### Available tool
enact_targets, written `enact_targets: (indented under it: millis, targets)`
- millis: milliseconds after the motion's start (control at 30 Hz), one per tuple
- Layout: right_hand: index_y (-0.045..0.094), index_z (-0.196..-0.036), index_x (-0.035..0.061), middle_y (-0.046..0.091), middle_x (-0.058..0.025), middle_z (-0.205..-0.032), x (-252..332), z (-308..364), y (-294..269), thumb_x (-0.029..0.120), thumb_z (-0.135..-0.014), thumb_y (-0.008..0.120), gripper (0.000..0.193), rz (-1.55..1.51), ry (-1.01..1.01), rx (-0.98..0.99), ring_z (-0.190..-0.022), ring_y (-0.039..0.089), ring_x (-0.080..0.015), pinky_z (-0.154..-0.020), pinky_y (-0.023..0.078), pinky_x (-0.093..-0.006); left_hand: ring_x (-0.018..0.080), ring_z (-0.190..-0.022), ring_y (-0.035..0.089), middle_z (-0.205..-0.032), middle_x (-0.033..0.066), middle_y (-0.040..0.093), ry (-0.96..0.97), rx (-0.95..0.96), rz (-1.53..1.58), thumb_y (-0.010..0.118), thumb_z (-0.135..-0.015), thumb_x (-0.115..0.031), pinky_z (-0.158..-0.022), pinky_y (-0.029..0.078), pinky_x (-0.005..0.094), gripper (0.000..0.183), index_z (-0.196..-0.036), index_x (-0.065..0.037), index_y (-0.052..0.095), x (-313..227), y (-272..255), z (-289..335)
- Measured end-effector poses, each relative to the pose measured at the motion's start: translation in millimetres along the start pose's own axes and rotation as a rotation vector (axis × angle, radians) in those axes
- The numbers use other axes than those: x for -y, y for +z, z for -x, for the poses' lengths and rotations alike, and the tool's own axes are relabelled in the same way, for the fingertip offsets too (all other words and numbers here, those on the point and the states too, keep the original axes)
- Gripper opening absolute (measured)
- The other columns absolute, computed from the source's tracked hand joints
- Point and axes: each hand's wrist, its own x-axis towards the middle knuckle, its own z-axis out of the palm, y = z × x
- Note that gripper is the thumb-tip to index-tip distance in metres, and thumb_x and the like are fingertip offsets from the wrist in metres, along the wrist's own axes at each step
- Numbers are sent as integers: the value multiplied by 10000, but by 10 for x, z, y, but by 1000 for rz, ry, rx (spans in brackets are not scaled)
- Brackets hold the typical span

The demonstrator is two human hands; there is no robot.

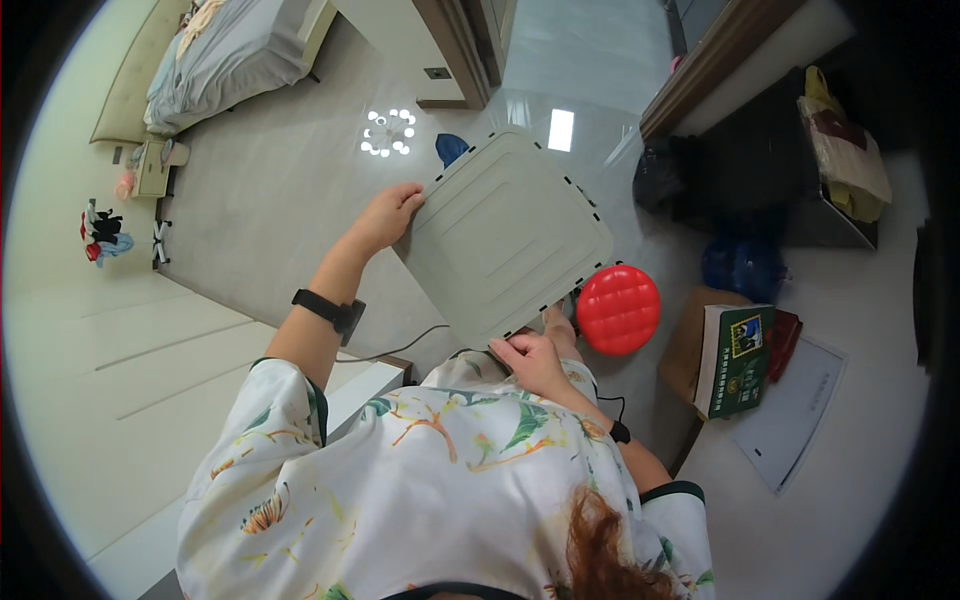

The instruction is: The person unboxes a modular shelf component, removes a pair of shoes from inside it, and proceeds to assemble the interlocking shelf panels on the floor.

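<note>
A pale grey-green square panel [505, 235] with rounded corners and small dark tabs along its edges is held up flat in front of me. My left hand [388, 215] grips its left corner; a black wristband sits on that forearm. My right hand [530, 358] pinches its near bottom edge. Both arms come out of a white floral shirt at the bottom of the view.
A round red quilted stool [618, 309] stands just right of the panel. A green box [738, 358] lies on a brown carton, with papers [795, 410] and a blue bag [742, 262] near it. A bed [225, 55] is at far left. A dark cable [395, 348] runs over the floor.
</note>
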Motion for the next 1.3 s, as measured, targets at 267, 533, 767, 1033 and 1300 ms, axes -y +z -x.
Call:
enact_targets:
  millis: [267, 533, 767, 1033, 1300]
  targets:
    - [533, -587, -41, 438, -47, -462, -26, 7, -62, 228, -803, 626, 357, 24, -8, 25, -448, 355, -105, -433, 316, -277, 180, -910, 547, -982, 113, 610, -55, -81, 126, 441, -910, -202, -820, 414, 291, 317, -1104, 32, 532, 132, 129, 79]
    - [542, -568, -38, 483, -114, -482, 49, -44, -190, 247, -783, 635, 369, 107, -176, 26, -428, 406, -160, -431, 331, -299, 144, -888, 535, -971, 81, 610, -188, -123, 298, 448, -914, -217, -816, 415, 274, 326, -1124, 17, 534, 129, 193, 116]
    - [550, -570, -34, 478, -112, -465, 82, -84, -255, 253, -780, 637, 367, 94, -204, 59, -403, 413, -164, -421, 341, -308, 161, -896, 542, -974, 96, 612, -156, -183, 268, 449, -911, -221, -818, 418, 281, 324, -1108, 18, 543, 56, 195, 113]
    - [598, -652, -51, 542, -41, -529, 106, -158, -351, 233, -800, 643, 324, 116, 103, 301, -525, 456, -65, -463, 368, -239, 150, -895, 540, -970, 82, 615, -193, -176, 302, 459, -907, -218, -817, 414, 273, 315, -1088, 20, 558, 17, 191, 113]
    - [602, -718, -30, 612, -69, -645, 84, -274, -680, 324, -831, 580, 373, -31, 151, 36, -580, 529, -114, -543, 426, -265, 102, -909, 509, -973, 26, 588, -261, -161, 386, 490, -900, -262, -826, 394, 246, 333, -1110, -13, 556, 55, 213, 59]
